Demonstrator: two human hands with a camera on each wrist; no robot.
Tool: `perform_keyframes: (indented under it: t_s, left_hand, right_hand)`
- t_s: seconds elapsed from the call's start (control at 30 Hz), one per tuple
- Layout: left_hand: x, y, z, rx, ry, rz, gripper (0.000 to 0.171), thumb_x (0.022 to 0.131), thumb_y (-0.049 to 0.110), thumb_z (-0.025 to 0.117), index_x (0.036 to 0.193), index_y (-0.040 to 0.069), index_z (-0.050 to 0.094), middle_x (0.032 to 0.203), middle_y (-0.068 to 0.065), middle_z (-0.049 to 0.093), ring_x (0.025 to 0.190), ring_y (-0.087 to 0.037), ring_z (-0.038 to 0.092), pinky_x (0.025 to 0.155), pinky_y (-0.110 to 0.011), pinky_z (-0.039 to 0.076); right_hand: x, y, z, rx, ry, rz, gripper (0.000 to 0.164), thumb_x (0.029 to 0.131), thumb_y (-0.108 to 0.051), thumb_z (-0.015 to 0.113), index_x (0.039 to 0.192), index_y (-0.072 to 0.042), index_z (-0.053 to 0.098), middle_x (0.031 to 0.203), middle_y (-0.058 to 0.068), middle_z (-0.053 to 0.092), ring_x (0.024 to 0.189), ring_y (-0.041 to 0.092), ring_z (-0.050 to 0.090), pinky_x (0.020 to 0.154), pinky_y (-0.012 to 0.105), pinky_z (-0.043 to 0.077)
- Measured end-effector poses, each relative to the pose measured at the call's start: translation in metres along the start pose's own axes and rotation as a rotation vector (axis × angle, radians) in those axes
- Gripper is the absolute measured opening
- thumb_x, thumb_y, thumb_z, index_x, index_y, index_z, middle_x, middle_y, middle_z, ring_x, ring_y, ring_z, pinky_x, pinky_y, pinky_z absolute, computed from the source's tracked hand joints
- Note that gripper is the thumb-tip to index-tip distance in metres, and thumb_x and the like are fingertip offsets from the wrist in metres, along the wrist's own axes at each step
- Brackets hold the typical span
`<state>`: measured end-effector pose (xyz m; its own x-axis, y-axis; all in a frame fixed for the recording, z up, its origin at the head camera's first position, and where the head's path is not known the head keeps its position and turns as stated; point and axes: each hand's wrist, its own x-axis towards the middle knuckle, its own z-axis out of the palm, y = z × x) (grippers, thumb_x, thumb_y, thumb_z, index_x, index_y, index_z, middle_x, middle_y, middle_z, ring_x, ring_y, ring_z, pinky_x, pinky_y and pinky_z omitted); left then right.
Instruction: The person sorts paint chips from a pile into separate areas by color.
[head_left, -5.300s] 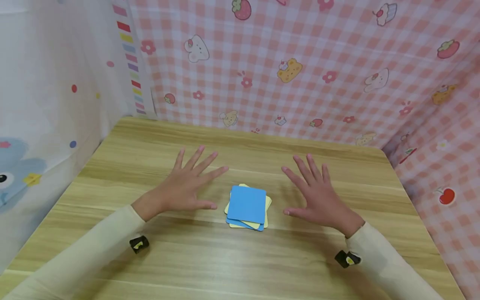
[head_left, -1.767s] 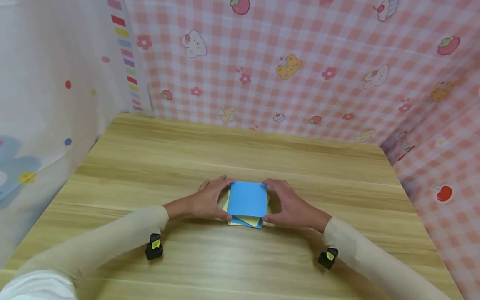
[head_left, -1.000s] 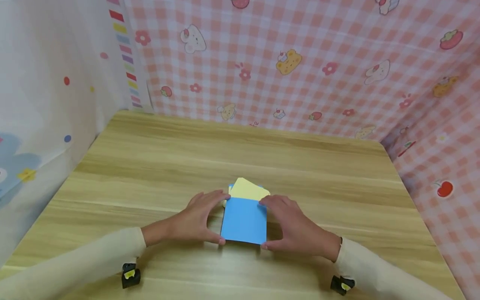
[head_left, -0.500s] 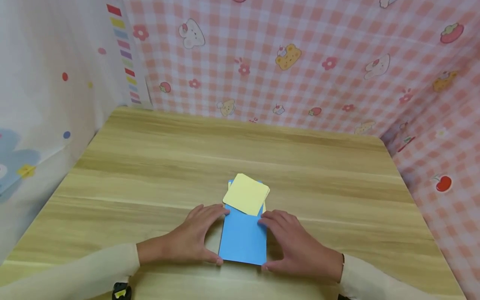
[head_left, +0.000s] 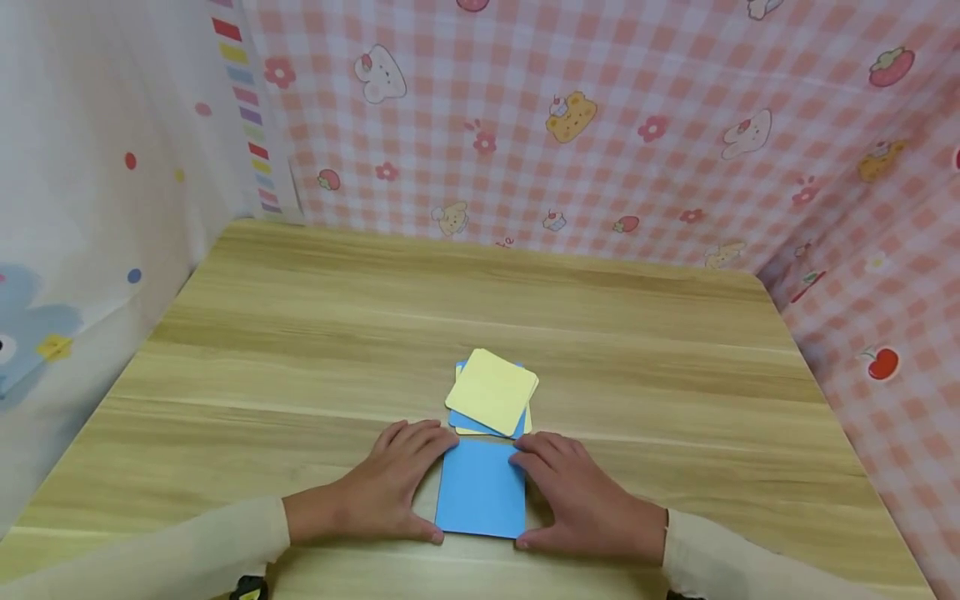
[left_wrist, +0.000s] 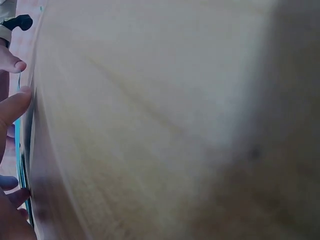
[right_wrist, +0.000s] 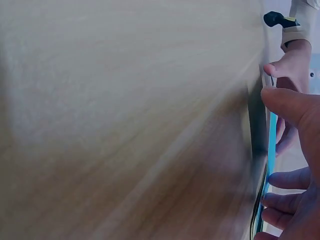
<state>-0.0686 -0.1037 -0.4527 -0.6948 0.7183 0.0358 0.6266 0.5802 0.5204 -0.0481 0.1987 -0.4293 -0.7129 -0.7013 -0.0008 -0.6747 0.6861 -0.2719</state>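
Observation:
A square blue card (head_left: 481,488) lies between my two hands near the front of the table, roughly level. My left hand (head_left: 382,492) holds its left edge, thumb at the near corner and fingertips at the far one. On the opposite edge my right hand (head_left: 581,500) grips it the same way. Just beyond lies a stack of yellow and blue square cards, a tilted yellow card (head_left: 492,390) on top. Both wrist views catch the blue card edge-on, as a thin strip (left_wrist: 18,145) in the left and a strip (right_wrist: 272,140) in the right.
The wood-grain table (head_left: 300,350) runs to a pink checked cloth (head_left: 465,125) at the back and right. A white patterned cloth (head_left: 97,192) hangs on the left. Black wrist devices (head_left: 249,587) sit under the sleeves.
Both hands came in from beside the stack, took hold of its top blue card and drew it toward me. It now lies apart from the stack, uncovering the yellow card.

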Motion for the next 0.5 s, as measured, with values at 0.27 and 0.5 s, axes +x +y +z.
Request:
perform_keyframes:
  t_s: [0.27,0.5]
  left_hand:
    - [0.0013,-0.0021,0.0025,0.056,0.014,0.014,0.103,0.073,0.062,0.082,0.151,0.009,0.041,0.15,-0.005,0.043,0.145,-0.027,0.03,0.114,-0.061,0.021]
    - [0.001,-0.0027,0.0035,0.052,0.007,0.009,0.104,0.074,0.063,0.08,0.152,0.009,0.04,0.152,-0.004,0.043,0.144,-0.026,0.032,0.114,-0.061,0.021]
  right_hand:
    - [0.0012,-0.0001,0.0028,-0.008,-0.082,0.049,0.086,0.081,-0.062,0.077,0.142,-0.006,0.053,0.151,0.01,0.043,0.14,0.029,0.036,0.112,0.051,0.036]
    - [0.0019,0.0002,-0.0003,0.027,-0.101,0.06,0.085,0.08,-0.059,0.079,0.142,-0.007,0.053,0.15,0.01,0.043,0.14,0.029,0.035,0.113,0.052,0.035]
